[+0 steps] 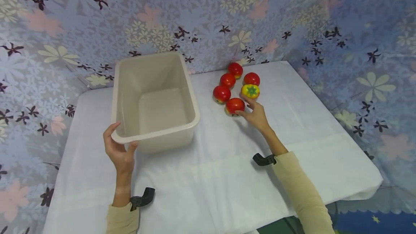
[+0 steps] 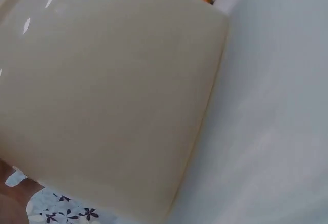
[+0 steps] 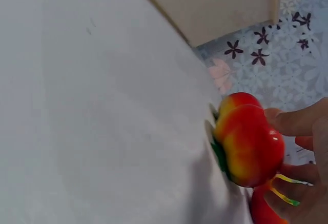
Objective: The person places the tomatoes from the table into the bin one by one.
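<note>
A beige plastic bin [image 1: 164, 138] stands on the white-covered table. At its near left corner my left hand [image 1: 121, 154] grips the rim, fingers over the left edge and thumb against the front. In the left wrist view, the bin's wall [image 2: 118, 90] fills most of the picture. On the right, my right hand [image 1: 256, 116] is at the nearest red persimmon [image 1: 234, 106], its thumb touching the side and its fingers spread around the edge. Just behind that fruit, a persimmon [image 1: 250, 91] shows its yellow side and green leaves, close to the index finger.
Several more red persimmons, among them a left one [image 1: 221, 93] and a back one [image 1: 235, 70], cluster toward the table's back edge. White cloth [image 1: 208, 183] covers the table. Flowered fabric [image 1: 201, 17] hangs behind and at both sides.
</note>
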{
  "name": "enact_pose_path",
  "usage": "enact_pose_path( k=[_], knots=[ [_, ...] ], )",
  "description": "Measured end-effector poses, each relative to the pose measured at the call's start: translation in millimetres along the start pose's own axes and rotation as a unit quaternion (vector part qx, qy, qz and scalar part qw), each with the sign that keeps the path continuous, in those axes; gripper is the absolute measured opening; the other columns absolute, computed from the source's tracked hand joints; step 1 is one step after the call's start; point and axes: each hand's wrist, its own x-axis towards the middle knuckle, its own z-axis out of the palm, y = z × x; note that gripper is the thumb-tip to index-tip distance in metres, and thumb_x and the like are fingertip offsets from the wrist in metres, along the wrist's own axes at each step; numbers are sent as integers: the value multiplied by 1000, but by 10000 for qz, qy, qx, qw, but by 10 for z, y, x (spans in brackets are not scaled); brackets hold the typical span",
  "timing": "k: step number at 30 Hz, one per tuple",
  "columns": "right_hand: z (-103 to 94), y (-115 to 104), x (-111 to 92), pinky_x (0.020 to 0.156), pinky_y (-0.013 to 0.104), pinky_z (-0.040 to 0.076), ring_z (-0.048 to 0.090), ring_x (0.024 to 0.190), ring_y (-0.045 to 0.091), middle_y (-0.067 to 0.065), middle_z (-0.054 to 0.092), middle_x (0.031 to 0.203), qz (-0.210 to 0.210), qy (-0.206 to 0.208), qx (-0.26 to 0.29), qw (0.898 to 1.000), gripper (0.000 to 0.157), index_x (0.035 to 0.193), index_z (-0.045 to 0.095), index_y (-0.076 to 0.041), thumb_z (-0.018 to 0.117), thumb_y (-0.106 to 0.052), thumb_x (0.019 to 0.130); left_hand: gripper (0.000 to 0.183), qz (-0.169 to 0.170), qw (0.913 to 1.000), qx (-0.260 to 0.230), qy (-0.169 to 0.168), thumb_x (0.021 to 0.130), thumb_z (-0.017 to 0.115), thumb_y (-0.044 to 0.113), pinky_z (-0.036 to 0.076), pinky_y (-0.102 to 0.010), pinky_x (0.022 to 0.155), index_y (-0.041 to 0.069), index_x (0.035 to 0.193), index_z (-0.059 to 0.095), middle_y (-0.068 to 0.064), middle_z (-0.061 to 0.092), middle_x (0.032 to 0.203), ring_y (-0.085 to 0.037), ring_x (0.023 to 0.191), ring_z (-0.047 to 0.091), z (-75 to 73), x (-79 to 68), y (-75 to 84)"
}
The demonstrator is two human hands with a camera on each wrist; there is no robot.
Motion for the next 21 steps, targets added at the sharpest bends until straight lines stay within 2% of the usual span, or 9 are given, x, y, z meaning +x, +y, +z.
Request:
enact_pose_path(
  k=[3,9,15,21],
  knots=[
    [41,23,13,106,55,43,46,133,37,17,53,142,-35,133,-116,9998,62,138,51,2,77,-7,83,73,-86,9996,-223,178,71,88,21,49,-33,91,-12,122,50,-20,54,124,-32,114,53,13,-23,-3],
    [104,62,11,105,53,46,48,131,37,18,52,143,85,252,-195,9995,64,139,51,2,78,-7,81,59,-278,9992,-293,-20,74,81,5,56,-24,78,-14,121,50,-18,55,118,-28,105,56,3,9,12],
    [159,89,30,105,50,46,50,128,36,19,51,143,122,298,-172,9993,66,139,51,0,80,-10,80,56,-358,9990,-284,6,74,77,2,56,-22,76,-13,121,51,-17,55,116,-27,102,56,16,10,-11],
    [210,54,60,103,48,49,52,125,34,17,53,141,185,363,-119,9991,63,137,54,-1,80,-14,81,49,-531,9977,-425,78,73,72,-5,54,-32,83,-11,118,53,-18,55,119,-32,107,53,-9,41,44]
  ],
)
